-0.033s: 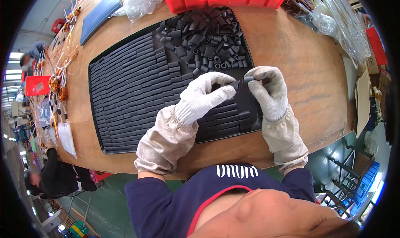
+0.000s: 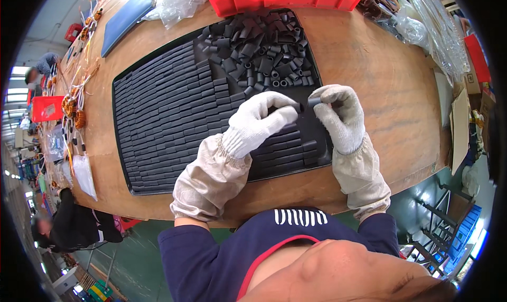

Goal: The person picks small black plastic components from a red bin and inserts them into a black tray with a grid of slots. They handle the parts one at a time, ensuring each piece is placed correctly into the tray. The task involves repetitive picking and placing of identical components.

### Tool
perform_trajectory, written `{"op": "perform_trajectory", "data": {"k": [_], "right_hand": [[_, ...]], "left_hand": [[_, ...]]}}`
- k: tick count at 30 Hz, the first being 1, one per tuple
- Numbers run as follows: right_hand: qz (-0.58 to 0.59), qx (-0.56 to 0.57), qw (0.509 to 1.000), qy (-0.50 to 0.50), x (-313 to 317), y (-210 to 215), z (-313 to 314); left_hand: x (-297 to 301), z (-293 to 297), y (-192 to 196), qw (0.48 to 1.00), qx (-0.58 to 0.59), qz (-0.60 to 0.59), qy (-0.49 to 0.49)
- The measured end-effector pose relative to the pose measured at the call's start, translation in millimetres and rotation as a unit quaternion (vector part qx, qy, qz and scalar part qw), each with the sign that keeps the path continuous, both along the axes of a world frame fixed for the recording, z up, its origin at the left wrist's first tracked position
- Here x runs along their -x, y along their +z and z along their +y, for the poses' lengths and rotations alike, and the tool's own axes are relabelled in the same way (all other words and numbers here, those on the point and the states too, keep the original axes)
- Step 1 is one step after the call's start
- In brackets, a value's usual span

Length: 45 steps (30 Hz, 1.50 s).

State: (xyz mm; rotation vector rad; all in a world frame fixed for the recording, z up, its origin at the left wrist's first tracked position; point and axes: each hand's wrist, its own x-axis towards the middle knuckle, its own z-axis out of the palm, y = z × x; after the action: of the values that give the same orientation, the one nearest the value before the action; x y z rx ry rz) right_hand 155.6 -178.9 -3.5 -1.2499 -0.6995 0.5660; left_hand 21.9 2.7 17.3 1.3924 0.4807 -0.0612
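My left hand [image 2: 264,117], in a white knit glove, pinches a small black tube [image 2: 301,107] between thumb and fingers. Most of that piece is hidden by the glove. Close to its right, my right hand [image 2: 340,117], gloved too, grips another short black tube [image 2: 313,101] by one end. A narrow gap separates the two pieces. Both hands hover over the right part of a black tray [image 2: 127,170]. Long rows of black tubes [image 2: 169,117] lie side by side in it, filling the left and middle. At the tray's far right, loose black tubes [image 2: 264,48] are heaped in a jumble.
A red bin [image 2: 285,0] stands just beyond the tray on the wooden table [image 2: 380,90]. Clear plastic bags [image 2: 179,6] and a blue folder-like panel [image 2: 127,19] lie far left. Wired copper coils [image 2: 74,109] line the left edge. Another person [image 2: 74,222] sits at lower left.
Hardly anything differs. The tube in my left fingers has shifted slightly, and the gap between the two pieces shows more plainly. My right hand has dipped a touch.
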Motion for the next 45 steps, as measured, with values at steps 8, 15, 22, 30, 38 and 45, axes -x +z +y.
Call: {"op": "perform_trajectory", "data": {"k": [8,15,22,30,38,45], "right_hand": [[-0.062,0.007,0.997,0.038,-1.5,-1.2,1.7],[-0.284,0.071,0.956,-0.008,-5.6,1.5,8.1],[-0.264,0.079,0.959,-0.065,-10.8,-1.8,8.3],[-0.252,0.118,0.955,-0.102,-15.2,-8.6,11.6],[-0.571,0.146,0.807,0.025,-19.8,-23.5,16.6],[-0.493,0.065,0.864,-0.081,-15.3,-5.6,14.8]], "left_hand": [[1.3,1.6,-6.0,0.999,0.028,-0.026,-0.013],[1.9,-1.1,0.4,1.000,0.029,-0.009,-0.001],[-3.3,1.4,-6.6,0.902,-0.413,-0.103,-0.065],[-3.6,-6.2,-24.3,0.776,-0.610,-0.112,-0.115],[-0.1,0.9,-4.5,0.982,0.173,-0.076,0.030],[-3.0,-4.5,-20.6,0.969,0.242,-0.057,0.009]]}}
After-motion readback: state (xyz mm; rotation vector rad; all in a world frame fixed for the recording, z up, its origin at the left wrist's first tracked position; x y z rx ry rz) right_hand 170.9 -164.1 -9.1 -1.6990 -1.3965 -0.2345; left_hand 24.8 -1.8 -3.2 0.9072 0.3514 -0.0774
